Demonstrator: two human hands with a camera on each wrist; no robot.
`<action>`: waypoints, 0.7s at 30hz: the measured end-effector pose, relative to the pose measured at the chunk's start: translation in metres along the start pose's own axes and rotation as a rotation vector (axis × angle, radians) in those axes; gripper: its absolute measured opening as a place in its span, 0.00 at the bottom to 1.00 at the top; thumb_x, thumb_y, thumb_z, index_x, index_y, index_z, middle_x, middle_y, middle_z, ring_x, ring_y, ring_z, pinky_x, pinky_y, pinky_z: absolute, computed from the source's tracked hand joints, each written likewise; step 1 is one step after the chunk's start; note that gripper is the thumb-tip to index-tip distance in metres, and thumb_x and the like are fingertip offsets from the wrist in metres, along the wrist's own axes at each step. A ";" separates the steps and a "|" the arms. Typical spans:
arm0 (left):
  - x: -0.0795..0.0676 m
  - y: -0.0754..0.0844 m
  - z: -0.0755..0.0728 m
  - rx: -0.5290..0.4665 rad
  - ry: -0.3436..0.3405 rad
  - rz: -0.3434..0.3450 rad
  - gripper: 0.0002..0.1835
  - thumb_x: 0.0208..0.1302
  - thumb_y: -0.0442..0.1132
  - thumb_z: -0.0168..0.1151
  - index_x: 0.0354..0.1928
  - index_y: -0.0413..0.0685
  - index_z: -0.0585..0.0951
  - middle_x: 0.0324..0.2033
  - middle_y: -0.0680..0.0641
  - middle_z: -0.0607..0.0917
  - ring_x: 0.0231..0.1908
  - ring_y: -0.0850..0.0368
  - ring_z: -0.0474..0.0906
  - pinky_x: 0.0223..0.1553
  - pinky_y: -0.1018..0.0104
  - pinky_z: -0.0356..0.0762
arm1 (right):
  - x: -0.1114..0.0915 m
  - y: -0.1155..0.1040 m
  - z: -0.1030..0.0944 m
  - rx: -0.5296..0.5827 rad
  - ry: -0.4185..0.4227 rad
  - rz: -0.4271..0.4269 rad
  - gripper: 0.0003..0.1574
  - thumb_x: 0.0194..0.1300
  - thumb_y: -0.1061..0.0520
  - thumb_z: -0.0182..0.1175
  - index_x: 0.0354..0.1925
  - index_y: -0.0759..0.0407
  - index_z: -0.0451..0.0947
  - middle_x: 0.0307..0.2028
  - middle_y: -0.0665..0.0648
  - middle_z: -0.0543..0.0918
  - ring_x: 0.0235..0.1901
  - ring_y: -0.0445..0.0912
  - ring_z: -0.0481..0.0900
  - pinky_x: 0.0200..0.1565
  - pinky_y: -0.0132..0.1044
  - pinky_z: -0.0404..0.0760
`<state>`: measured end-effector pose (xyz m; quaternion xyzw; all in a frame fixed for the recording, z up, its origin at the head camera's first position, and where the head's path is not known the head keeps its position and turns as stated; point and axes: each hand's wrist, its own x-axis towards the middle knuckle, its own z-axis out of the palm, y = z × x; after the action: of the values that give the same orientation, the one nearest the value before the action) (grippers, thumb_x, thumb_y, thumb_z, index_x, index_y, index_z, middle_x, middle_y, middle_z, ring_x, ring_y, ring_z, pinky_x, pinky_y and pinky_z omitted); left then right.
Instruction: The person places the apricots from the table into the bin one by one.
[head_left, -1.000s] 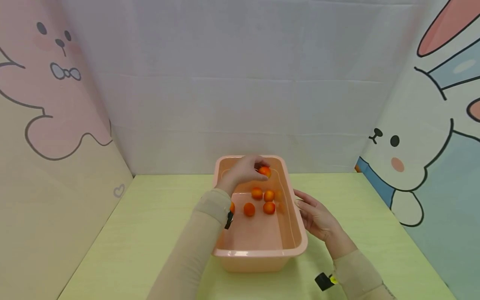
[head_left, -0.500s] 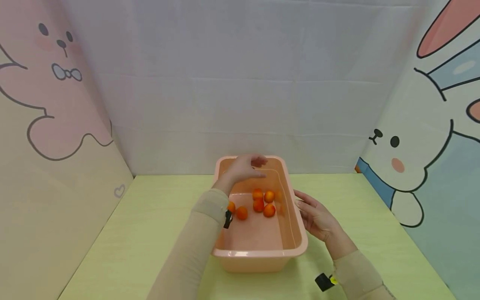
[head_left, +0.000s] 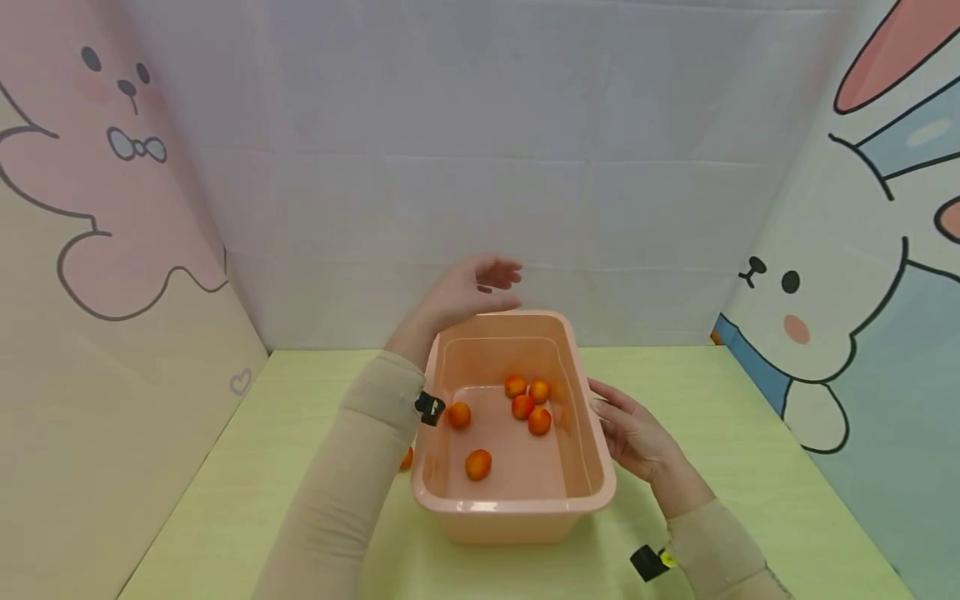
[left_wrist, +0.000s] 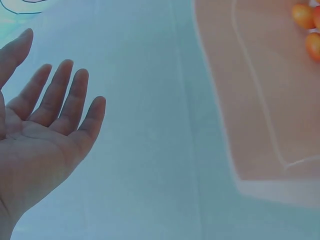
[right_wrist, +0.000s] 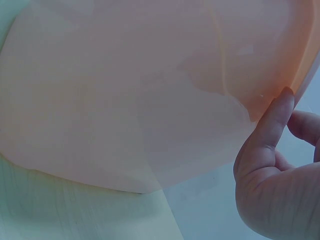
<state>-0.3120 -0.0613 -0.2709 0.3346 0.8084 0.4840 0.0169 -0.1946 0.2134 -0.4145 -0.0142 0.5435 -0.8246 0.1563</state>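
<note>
A pink plastic basin [head_left: 517,507] stands on the table with several small orange-red round fruits [head_left: 522,407] on its floor. One of these fruits [head_left: 477,465] lies apart near the basin's front. My left hand [head_left: 468,292] is raised over the far left rim, holding nothing; its fingers spread loosely, palm showing in the left wrist view [left_wrist: 50,125]. My right hand [head_left: 633,433] rests at the basin's right side, its thumb [right_wrist: 280,110] touching the wall by the rim and the other fingers loosely bent beside it.
Another orange fruit [head_left: 407,460] sits on the light-green table [head_left: 315,417] left of the basin, partly hidden by my left sleeve [head_left: 337,467]. A white cloth wall [head_left: 480,167] rises behind the table; printed panels flank both sides.
My left hand let go of a fruit into the basin, then rose up and back over the far rim. Fruits rolled, one toward the front. My right hand stayed put.
</note>
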 end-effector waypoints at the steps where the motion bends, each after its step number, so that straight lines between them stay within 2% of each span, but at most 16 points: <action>1: -0.001 0.004 -0.004 0.012 -0.004 0.006 0.27 0.62 0.37 0.70 0.63 0.41 0.76 0.55 0.41 0.82 0.55 0.49 0.77 0.61 0.52 0.71 | 0.000 0.000 0.000 0.003 0.001 0.000 0.33 0.77 0.58 0.51 0.75 0.59 0.55 0.51 0.52 0.83 0.46 0.44 0.85 0.45 0.38 0.84; 6: -0.010 0.014 -0.022 0.048 0.000 0.036 0.28 0.62 0.40 0.70 0.64 0.44 0.75 0.56 0.45 0.81 0.56 0.50 0.76 0.62 0.52 0.70 | -0.001 0.001 0.000 0.017 -0.004 -0.006 0.28 0.77 0.59 0.50 0.72 0.57 0.61 0.50 0.52 0.84 0.46 0.45 0.85 0.45 0.38 0.84; 11: -0.024 0.009 -0.038 0.034 0.018 0.043 0.29 0.62 0.40 0.71 0.64 0.45 0.75 0.55 0.46 0.81 0.57 0.48 0.76 0.62 0.53 0.70 | 0.000 0.000 0.000 0.023 -0.004 -0.002 0.28 0.77 0.59 0.51 0.72 0.57 0.61 0.50 0.52 0.84 0.45 0.45 0.85 0.45 0.38 0.84; 16: -0.045 -0.012 -0.052 0.008 0.056 -0.004 0.29 0.62 0.39 0.70 0.64 0.45 0.75 0.56 0.44 0.80 0.57 0.46 0.75 0.62 0.52 0.71 | 0.001 0.001 0.000 0.026 0.000 -0.001 0.30 0.77 0.59 0.50 0.73 0.58 0.59 0.50 0.52 0.84 0.46 0.45 0.85 0.46 0.39 0.84; 21: -0.067 -0.040 -0.057 -0.056 0.090 -0.070 0.29 0.64 0.39 0.69 0.66 0.45 0.73 0.58 0.43 0.79 0.58 0.45 0.75 0.59 0.52 0.75 | 0.001 0.001 -0.001 0.020 0.004 0.000 0.31 0.77 0.59 0.50 0.74 0.58 0.58 0.50 0.52 0.84 0.47 0.45 0.84 0.46 0.39 0.84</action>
<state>-0.3011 -0.1549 -0.2920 0.2834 0.8057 0.5200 0.0071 -0.1955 0.2142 -0.4159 -0.0112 0.5354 -0.8301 0.1553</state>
